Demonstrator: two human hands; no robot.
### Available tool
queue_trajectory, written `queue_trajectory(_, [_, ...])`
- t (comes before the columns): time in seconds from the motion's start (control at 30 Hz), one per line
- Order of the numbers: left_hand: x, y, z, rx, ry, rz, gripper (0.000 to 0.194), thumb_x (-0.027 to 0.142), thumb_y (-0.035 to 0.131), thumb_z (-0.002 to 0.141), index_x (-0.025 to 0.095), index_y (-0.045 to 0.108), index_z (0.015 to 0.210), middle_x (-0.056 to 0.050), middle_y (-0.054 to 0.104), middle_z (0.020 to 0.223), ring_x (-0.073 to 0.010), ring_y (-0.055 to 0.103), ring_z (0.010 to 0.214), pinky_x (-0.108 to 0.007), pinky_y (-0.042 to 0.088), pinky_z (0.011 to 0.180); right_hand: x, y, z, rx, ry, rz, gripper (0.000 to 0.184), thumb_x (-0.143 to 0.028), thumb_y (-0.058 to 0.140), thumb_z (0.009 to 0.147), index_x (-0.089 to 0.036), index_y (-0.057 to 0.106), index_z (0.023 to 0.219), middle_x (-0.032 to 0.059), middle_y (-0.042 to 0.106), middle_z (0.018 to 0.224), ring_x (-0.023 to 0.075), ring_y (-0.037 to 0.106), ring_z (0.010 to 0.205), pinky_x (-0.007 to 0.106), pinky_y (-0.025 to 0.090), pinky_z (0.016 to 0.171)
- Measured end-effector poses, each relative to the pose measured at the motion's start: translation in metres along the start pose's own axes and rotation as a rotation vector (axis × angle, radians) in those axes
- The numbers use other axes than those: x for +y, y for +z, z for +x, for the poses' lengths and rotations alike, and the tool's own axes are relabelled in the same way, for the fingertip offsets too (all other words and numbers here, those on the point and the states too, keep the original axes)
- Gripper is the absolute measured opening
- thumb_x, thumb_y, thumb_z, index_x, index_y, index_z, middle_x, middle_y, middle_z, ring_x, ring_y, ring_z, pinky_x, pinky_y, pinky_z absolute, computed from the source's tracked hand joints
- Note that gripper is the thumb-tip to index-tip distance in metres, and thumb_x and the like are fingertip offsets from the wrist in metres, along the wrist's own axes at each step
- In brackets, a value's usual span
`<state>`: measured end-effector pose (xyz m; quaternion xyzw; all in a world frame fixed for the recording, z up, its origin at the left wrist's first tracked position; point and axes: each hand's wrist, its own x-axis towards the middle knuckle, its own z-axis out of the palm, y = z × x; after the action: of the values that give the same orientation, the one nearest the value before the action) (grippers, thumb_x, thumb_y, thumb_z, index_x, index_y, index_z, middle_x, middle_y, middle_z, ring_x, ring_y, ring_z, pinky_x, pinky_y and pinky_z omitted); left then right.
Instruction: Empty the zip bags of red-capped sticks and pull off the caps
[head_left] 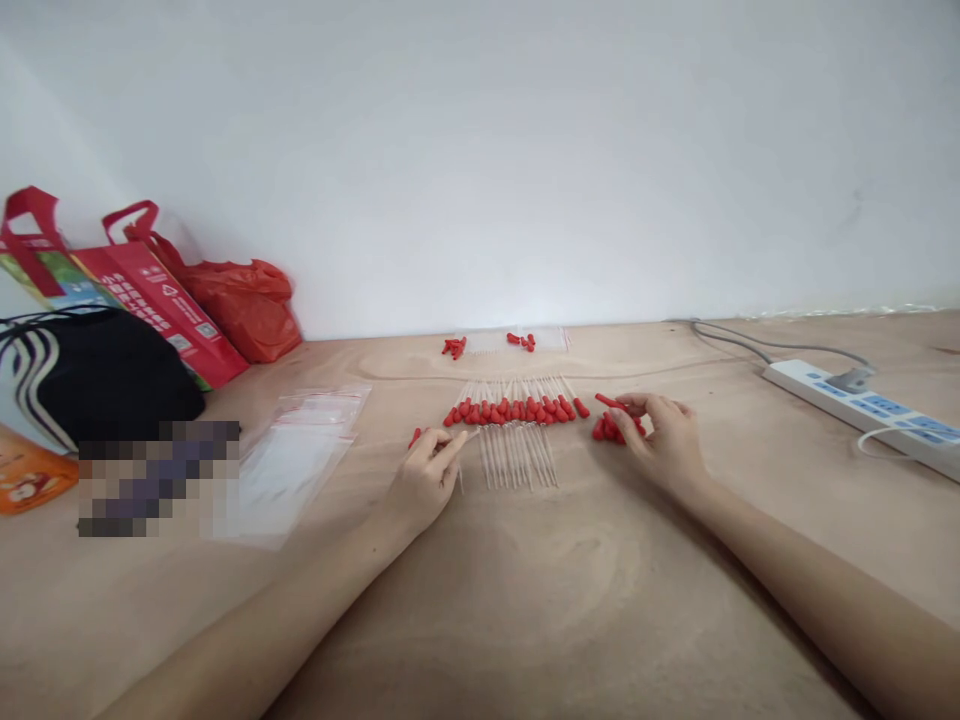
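Note:
My left hand [425, 482] is closed in a pinch on a thin pale stick [473, 434], whose end pokes out past the fingertips. A bit of red [415, 437] shows behind its knuckles. My right hand [666, 440] is also closed, its fingertips on a slim red rubber piece [609, 401] over a small pile of red pieces [606, 430]. Between the hands lies a row of sticks with red tips [517, 410], side by side. Just nearer to me is a row of bare pale sticks [519, 460].
Clear zip bags [296, 465] lie left of my left hand. Farther back is another clear bag [487, 342] with red pieces on it. Shopping bags [161, 300] and a black bag [127, 375] stand at left. A power strip [870, 405] with cables is at right.

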<state>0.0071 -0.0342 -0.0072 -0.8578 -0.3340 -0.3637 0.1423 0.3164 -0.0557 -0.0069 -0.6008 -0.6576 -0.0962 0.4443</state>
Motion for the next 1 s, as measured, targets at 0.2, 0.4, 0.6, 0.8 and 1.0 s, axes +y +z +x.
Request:
queue_trajectory(0.2, [-0.001, 0.0, -0.001, 0.006, 0.009, 0.031, 0.025, 0.01, 0.04, 0.082, 0.016, 0.061, 0.094, -0.004, 0.057, 0.076, -0.013, 0.058, 0.071, -0.024, 0.05, 0.068, 0.008, -0.01, 0.008, 0.007, 0.22, -0.015, 0.037, -0.053, 0.045, 0.076, -0.02, 0.061, 0.081, 0.0028, 0.063, 0.07, 0.0181, 0.054, 0.067, 0.039, 0.025, 0.083])
queue_trajectory(0.4, [0.004, 0.001, 0.003, -0.006, 0.072, -0.042, 0.021, 0.018, 0.044, 0.084, 0.014, 0.059, 0.098, -0.007, 0.063, 0.083, -0.0141, 0.061, 0.074, -0.025, 0.052, 0.07, 0.01, -0.008, 0.007, -0.038, 0.196, -0.112, 0.039, -0.057, 0.048, 0.072, -0.023, 0.065, 0.067, 0.0022, 0.062, 0.069, 0.0197, 0.051, 0.074, 0.041, 0.022, 0.083])
queue_trajectory(0.6, [0.008, -0.003, 0.003, -0.121, 0.079, -0.148, 0.041, 0.039, 0.056, 0.077, 0.01, 0.055, 0.107, -0.013, 0.062, 0.101, -0.0227, 0.059, 0.094, -0.035, 0.05, 0.083, 0.01, 0.003, 0.003, 0.04, 0.038, -0.177, 0.038, -0.056, 0.05, 0.072, -0.023, 0.065, 0.062, 0.0026, 0.06, 0.072, 0.0189, 0.048, 0.075, 0.041, 0.022, 0.081])
queue_trajectory(0.8, [0.01, -0.011, -0.006, -0.171, -0.09, -0.104, 0.045, 0.045, 0.059, 0.073, 0.014, 0.054, 0.104, -0.012, 0.06, 0.099, -0.0246, 0.057, 0.094, -0.04, 0.049, 0.082, 0.003, 0.011, 0.001, 0.074, -0.149, -0.258, 0.028, -0.044, 0.051, 0.075, -0.022, 0.064, 0.063, 0.0024, 0.061, 0.076, 0.0185, 0.048, 0.077, 0.045, 0.019, 0.085])
queue_trajectory(1.0, [0.013, -0.014, -0.009, -0.204, -0.137, -0.085, 0.033, 0.04, 0.056, 0.075, 0.016, 0.052, 0.096, -0.008, 0.062, 0.09, -0.0228, 0.059, 0.084, -0.036, 0.051, 0.072, 0.003, 0.01, 0.012, 0.048, -0.044, -0.266, 0.032, -0.045, 0.046, 0.078, -0.022, 0.066, 0.065, 0.0039, 0.061, 0.077, 0.0203, 0.047, 0.079, 0.047, 0.018, 0.085])
